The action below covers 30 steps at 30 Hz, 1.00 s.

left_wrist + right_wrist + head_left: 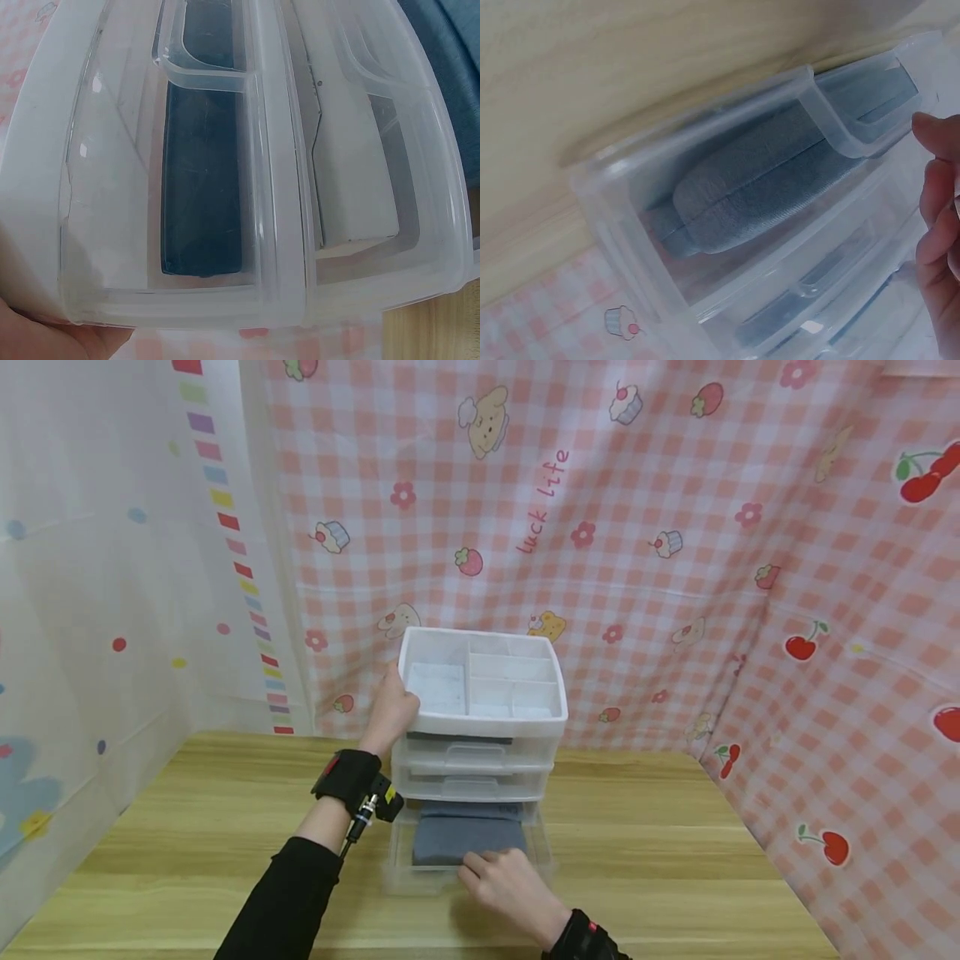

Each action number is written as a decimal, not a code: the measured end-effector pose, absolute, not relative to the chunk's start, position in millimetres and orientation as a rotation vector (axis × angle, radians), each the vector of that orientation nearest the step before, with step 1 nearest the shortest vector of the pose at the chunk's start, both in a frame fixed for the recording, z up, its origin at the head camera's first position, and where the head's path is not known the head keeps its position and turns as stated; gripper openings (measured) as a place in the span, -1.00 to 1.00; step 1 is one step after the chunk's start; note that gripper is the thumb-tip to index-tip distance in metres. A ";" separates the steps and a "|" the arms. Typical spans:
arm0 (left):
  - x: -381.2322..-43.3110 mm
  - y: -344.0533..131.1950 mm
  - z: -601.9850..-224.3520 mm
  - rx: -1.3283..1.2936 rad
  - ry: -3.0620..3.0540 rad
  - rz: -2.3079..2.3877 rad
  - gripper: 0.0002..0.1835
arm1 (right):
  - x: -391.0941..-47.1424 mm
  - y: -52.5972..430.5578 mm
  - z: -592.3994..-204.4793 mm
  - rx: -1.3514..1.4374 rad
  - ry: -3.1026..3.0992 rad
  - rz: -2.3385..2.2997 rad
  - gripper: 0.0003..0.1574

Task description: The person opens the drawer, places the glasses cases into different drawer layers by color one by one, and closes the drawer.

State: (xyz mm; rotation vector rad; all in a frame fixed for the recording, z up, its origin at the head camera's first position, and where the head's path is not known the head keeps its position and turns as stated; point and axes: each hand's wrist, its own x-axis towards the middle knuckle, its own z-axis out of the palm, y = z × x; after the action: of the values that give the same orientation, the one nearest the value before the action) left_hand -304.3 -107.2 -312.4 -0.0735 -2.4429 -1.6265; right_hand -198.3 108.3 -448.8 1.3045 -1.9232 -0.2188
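Note:
A white tabletop organizer with clear drawers stands on the wooden table. My left hand grips its upper left corner, thumb at the front edge and the other fingers hidden. The bottom drawer is pulled out and holds a folded grey-blue cloth item, also seen as a soft bundle in the right wrist view. My right hand has its curled fingers at the drawer's front rim, beside the handle cutout.
Two closed drawers sit above; in the left wrist view one contains a dark blue box, another a white box. The organizer's top tray is divided into compartments. Pink checked cloth hangs behind and at right, white cloth at left.

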 end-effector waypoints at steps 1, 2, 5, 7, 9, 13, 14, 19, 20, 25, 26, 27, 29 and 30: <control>-304.2 -107.3 -312.9 -0.072 -2.443 -1.626 -0.27 | -200.3 108.4 -449.0 1.292 -1.923 -0.221 -0.58; -304.3 -107.5 -313.5 -0.069 -2.444 -1.626 -0.27 | -202.9 108.1 -449.5 1.279 -1.925 -0.223 -0.62; -304.8 -107.9 -314.7 -0.071 -2.438 -1.627 -0.27 | -210.2 106.6 -450.5 1.253 -1.939 -0.230 -0.68; -304.8 -108.2 -315.0 -0.083 -2.429 -1.624 -0.26 | -216.1 104.2 -451.4 1.232 -1.945 -0.237 -0.70; -305.1 -108.6 -315.3 -0.096 -2.426 -1.615 -0.26 | -222.1 101.7 -452.5 1.210 -1.954 -0.245 -0.74; -305.1 -109.1 -315.2 -0.114 -2.428 -1.609 -0.27 | -233.4 97.1 -454.7 1.175 -1.967 -0.258 -0.76; -305.4 -109.3 -315.3 -0.113 -2.430 -1.607 -0.27 | -235.9 96.2 -455.1 1.166 -1.974 -0.256 -0.76; -306.2 -110.0 -315.4 -0.105 -2.436 -1.603 -0.27 | -247.0 93.3 -456.9 1.138 -2.010 -0.230 -0.77; -306.0 -110.0 -315.3 -0.104 -2.437 -1.604 -0.27 | -249.4 93.0 -457.4 1.133 -2.016 -0.225 -0.77; -303.8 -109.6 -314.2 -0.115 -2.426 -1.621 -0.26 | -260.0 92.0 -459.3 1.103 -2.031 -0.226 -0.81; -303.4 -109.4 -314.1 -0.115 -2.423 -1.625 -0.26 | -262.0 92.1 -459.9 1.095 -2.037 -0.228 -0.82; -302.9 -109.3 -313.9 -0.117 -2.422 -1.627 -0.26 | -263.6 92.2 -460.3 1.085 -2.047 -0.228 -0.83; -302.9 -109.2 -314.2 -0.116 -2.425 -1.627 -0.25 | -266.8 92.4 -461.2 1.066 -2.066 -0.226 -0.85; -302.8 -109.1 -314.3 -0.113 -2.429 -1.625 -0.25 | -268.4 92.5 -461.9 1.061 -2.073 -0.222 -0.86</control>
State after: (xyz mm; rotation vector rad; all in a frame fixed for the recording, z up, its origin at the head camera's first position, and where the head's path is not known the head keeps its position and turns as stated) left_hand -302.8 -109.1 -314.3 -0.1131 -2.4286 -1.6253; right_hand -268.4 92.5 -461.9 1.0610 -2.0730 -0.2225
